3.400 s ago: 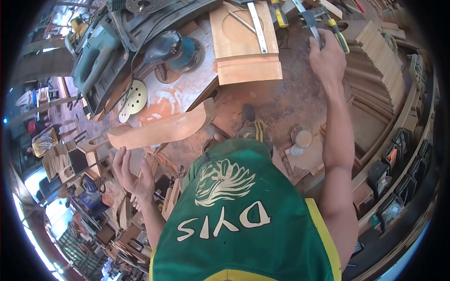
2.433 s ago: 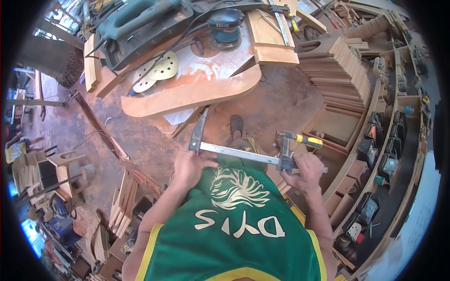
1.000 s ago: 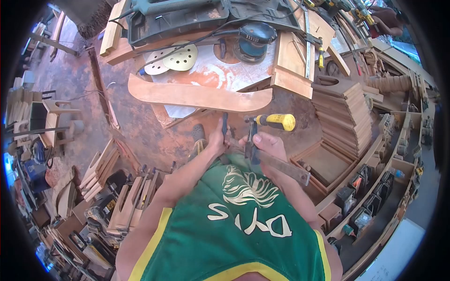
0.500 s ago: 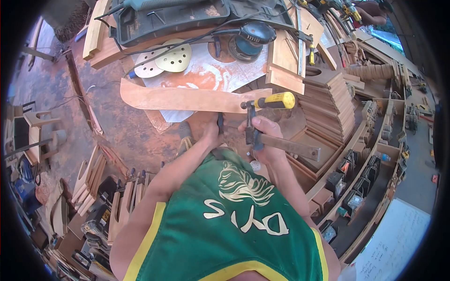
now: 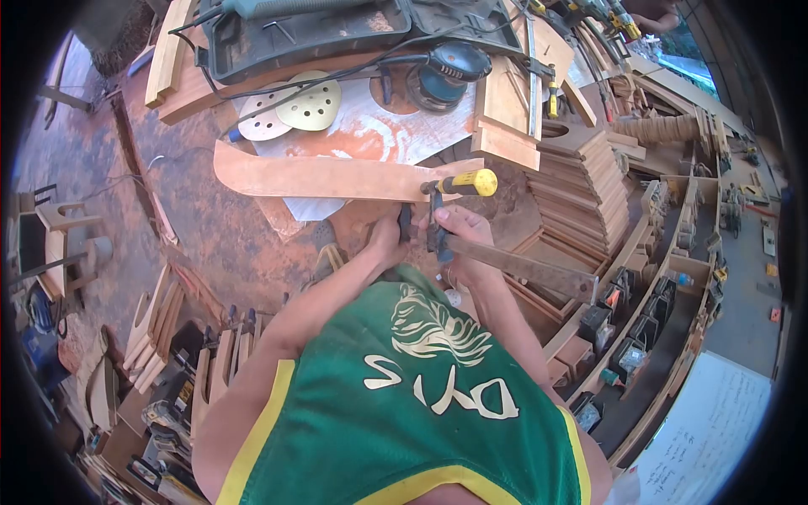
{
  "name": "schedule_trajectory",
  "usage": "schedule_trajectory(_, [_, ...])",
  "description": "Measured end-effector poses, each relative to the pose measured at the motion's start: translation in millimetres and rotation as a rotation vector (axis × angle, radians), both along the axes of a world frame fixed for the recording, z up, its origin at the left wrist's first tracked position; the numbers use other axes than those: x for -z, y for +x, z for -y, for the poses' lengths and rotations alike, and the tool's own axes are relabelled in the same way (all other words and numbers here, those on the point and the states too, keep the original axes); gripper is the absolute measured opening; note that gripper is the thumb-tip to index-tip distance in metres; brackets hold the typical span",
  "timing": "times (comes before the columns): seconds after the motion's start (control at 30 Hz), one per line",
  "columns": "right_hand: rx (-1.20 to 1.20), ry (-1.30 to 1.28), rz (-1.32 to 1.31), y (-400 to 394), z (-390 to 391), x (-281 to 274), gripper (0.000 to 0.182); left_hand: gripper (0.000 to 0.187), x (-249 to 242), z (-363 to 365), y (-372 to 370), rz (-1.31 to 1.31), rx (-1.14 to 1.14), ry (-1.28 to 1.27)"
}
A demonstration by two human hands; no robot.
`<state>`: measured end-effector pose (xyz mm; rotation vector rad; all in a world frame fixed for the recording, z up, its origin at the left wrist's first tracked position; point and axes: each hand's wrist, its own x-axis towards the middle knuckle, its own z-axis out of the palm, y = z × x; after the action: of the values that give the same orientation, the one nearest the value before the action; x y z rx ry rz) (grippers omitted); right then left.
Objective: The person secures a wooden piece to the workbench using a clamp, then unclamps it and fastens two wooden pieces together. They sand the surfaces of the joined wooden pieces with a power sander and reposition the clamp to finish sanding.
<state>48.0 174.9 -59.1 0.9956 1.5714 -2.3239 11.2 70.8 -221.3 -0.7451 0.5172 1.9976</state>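
Note:
My right hand (image 5: 468, 246) is closed around a bar clamp (image 5: 522, 265). Its flat steel bar slants down to the right, and its yellow-and-black handle (image 5: 468, 183) lies over the right end of a curved wooden board (image 5: 320, 178). The clamp's jaw is at the board's near edge; whether it touches cannot be told. My left hand (image 5: 387, 238) is closed at a dark, narrow piece just below the same edge, mostly hidden by the fingers. The board is long and pale, with a pointed, upswept left end.
Beyond the board lie two sanding discs (image 5: 309, 101), a sander (image 5: 442, 77) with its cord, and an open black tool case (image 5: 311, 34). Stacked wooden pieces (image 5: 581, 189) stand to the right, beside a long shelf of tools. More cut wood leans at lower left.
The clamp has shifted left along the board with my right hand, and its bar now reaches farther down and right. My left hand has moved slightly right, closer to the clamp.

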Motion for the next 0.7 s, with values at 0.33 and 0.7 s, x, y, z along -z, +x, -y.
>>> schedule_trajectory(0.33, [-0.191, 0.640, -0.656, -29, -13, -70, 0.049, 0.038, 18, 1, 1, -0.075, 0.024, -0.009])
schedule_trajectory(0.7, [-0.299, 0.861, -0.824, -39, -29, -44, 0.049, 0.026, 30, 0, 3, -0.087, -0.059, 0.109])
